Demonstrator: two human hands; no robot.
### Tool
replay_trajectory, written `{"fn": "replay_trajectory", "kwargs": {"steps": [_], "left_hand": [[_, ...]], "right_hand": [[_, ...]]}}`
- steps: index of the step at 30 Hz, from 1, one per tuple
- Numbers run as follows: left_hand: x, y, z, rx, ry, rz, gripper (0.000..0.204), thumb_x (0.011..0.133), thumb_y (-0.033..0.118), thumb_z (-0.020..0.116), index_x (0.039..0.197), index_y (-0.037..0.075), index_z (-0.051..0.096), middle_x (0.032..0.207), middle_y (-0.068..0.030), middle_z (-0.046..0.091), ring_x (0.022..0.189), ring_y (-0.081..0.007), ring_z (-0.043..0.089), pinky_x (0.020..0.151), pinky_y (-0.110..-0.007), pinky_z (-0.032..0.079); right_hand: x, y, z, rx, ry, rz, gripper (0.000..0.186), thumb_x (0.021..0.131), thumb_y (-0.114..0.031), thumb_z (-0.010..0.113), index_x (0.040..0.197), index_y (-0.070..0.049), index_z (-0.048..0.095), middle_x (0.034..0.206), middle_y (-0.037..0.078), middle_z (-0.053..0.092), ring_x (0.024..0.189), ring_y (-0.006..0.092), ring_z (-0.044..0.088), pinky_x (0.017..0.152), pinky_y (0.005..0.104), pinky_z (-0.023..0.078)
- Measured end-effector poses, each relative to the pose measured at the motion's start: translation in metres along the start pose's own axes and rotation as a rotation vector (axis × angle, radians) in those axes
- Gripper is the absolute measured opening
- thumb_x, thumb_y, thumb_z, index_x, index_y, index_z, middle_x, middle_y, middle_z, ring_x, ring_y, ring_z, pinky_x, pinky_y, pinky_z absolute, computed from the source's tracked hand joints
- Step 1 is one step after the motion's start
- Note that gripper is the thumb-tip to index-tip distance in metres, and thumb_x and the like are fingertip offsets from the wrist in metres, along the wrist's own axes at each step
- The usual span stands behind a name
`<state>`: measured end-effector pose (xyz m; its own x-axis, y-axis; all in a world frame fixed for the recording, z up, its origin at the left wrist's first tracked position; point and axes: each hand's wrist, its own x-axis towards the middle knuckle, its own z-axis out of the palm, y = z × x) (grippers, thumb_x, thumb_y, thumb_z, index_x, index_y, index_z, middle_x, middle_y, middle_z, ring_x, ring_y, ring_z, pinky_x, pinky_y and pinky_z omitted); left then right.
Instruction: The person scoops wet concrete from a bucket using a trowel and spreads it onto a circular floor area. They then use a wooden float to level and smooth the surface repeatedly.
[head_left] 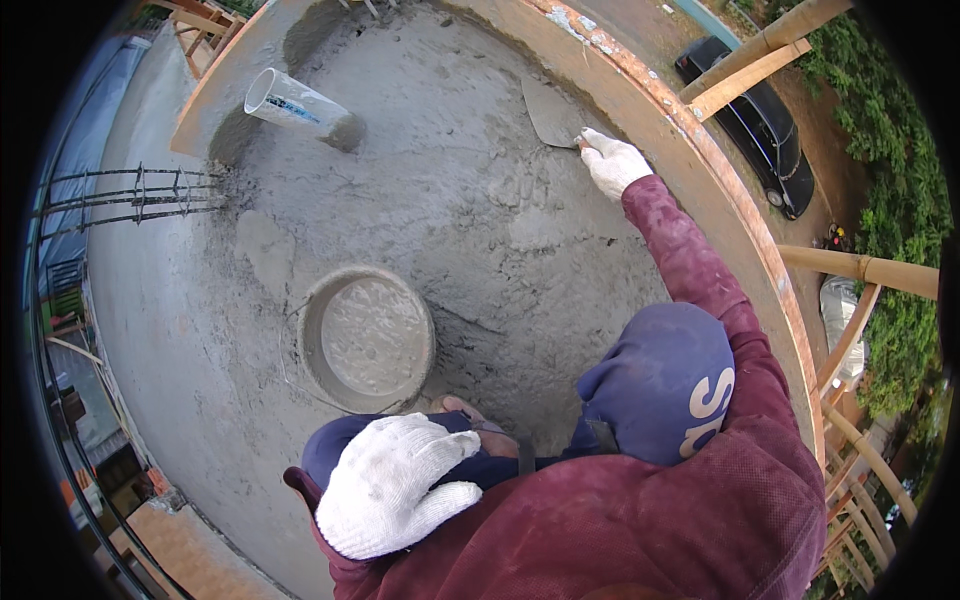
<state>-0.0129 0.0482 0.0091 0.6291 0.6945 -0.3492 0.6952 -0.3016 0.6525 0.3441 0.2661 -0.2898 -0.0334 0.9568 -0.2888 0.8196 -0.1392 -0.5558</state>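
Observation:
My right hand (615, 165), in a white knit glove, is closed around the handle of a trowel (549, 113). The trowel's flat grey blade lies on the wet cement (450, 160), close to the curved outer edge; its handle is mostly hidden by the glove. My left hand (392, 487), gloved in white too, rests empty over my left knee with the thumb apart from the fingers. In front of that knee stands a round bucket (428, 350) with wet grey cement mix (372, 335) inside and a thin wire handle hanging at its side.
A white pipe (300, 105) sticks up from the cement at the far left. Steel bars (135, 195) jut out below it. Along the right runs a raised curved rim (745, 205), with bamboo poles (860, 268) beyond. A black car (760, 135) is parked below.

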Motion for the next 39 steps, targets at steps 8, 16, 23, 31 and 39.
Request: {"fn": "replay_trajectory", "kwargs": {"steps": [8, 16, 23, 31, 39], "left_hand": [[-0.006, -0.002, 0.004, -0.007, 0.068, 0.013, 0.042, 0.09, 0.038, 0.079, 0.118, 0.008, 0.075, 0.101, -0.0101, 0.074, 0.1, -0.0309, 0.072, 0.09, -0.043, 0.055], [-0.019, -0.006, 0.002, -0.049, 0.105, 0.049, 0.042, 0.092, 0.04, 0.076, 0.119, 0.008, 0.073, 0.098, -0.0097, 0.071, 0.094, -0.0301, 0.07, 0.085, -0.043, 0.054], [-0.025, -0.012, 0.009, -0.045, 0.202, 0.131, 0.042, 0.092, 0.041, 0.076, 0.119, 0.008, 0.072, 0.096, -0.0096, 0.07, 0.092, -0.0293, 0.07, 0.083, -0.042, 0.055], [-0.035, -0.009, 0.016, -0.083, 0.201, 0.108, 0.044, 0.09, 0.043, 0.077, 0.115, 0.007, 0.072, 0.092, -0.0104, 0.067, 0.089, -0.0305, 0.069, 0.08, -0.043, 0.055], [-0.039, 0.006, 0.007, -0.161, 0.182, 0.159, 0.042, 0.092, 0.038, 0.073, 0.118, 0.006, 0.073, 0.098, -0.0096, 0.072, 0.094, -0.0304, 0.069, 0.085, -0.043, 0.054]], "right_hand": [[0.033, -0.01, 0.01, -0.139, 0.117, -0.027, 0.038, 0.105, -0.032, 0.051, 0.135, -0.012, 0.062, 0.122, 0.023, 0.072, 0.118, 0.0425, 0.067, 0.101, 0.054, 0.051], [-0.009, -0.003, 0.002, -0.267, 0.261, -0.215, 0.039, 0.102, -0.03, 0.06, 0.14, -0.021, 0.057, 0.098, 0.021, 0.071, 0.092, 0.0424, 0.071, 0.083, 0.0543, 0.055], [-0.106, -0.103, -0.061, -0.255, 0.122, -0.683, 0.055, 0.095, -0.017, 0.069, 0.148, -0.024, 0.058, 0.09, 0.013, 0.063, 0.078, 0.0321, 0.07, 0.066, 0.0422, 0.056], [-0.042, -0.161, -0.063, -0.44, 0.079, -0.682, 0.043, 0.099, -0.019, 0.063, 0.142, -0.017, 0.062, 0.09, 0.018, 0.068, 0.071, 0.0335, 0.073, 0.064, 0.0451, 0.059], [0.198, -0.111, 0.048, -0.064, 0.078, -0.372, 0.04, 0.102, -0.032, 0.051, 0.128, -0.005, 0.065, 0.125, 0.023, 0.072, 0.122, 0.0422, 0.066, 0.101, 0.0455, 0.05]]}}
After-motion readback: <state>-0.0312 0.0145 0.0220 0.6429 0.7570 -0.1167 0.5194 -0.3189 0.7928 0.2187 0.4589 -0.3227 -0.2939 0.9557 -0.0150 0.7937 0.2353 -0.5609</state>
